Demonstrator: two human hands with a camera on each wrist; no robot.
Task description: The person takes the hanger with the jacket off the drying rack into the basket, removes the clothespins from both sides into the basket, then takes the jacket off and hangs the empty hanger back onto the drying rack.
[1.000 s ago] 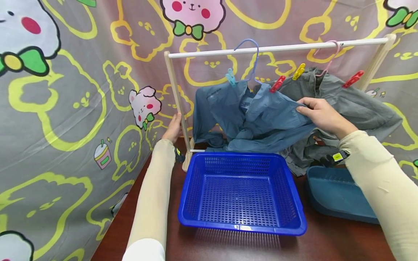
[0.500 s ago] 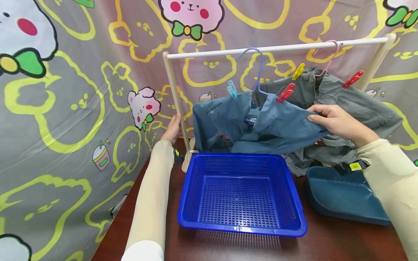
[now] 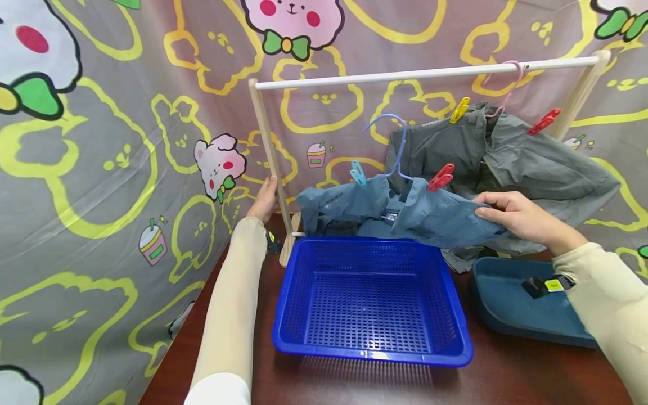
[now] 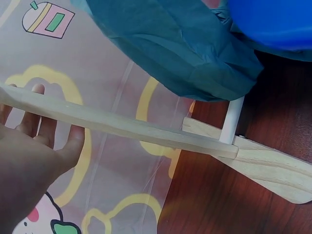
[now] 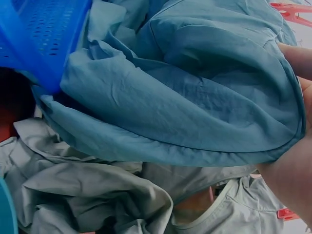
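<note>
1. Left hand first: fingers straight and loosely spread, reaching behind the wooden post, touching it without clenching.
2. Over to the right hand, thumb and fingers almost closed together, pinching one side edge of the blue shirt.
3. That shirt is down low by the far rim of the blue basket, the hook of its blue hanger below the white rail and apart from it.
4. Here's the danger: gripped at one side only, it could tilt, and a slipping pinch might drop it.
5. A hard sideways tug might pull cloth from the cyan clothespin.
6. Behind, the grey shirt on its pink hanger could snag and shift if brushed.
</note>
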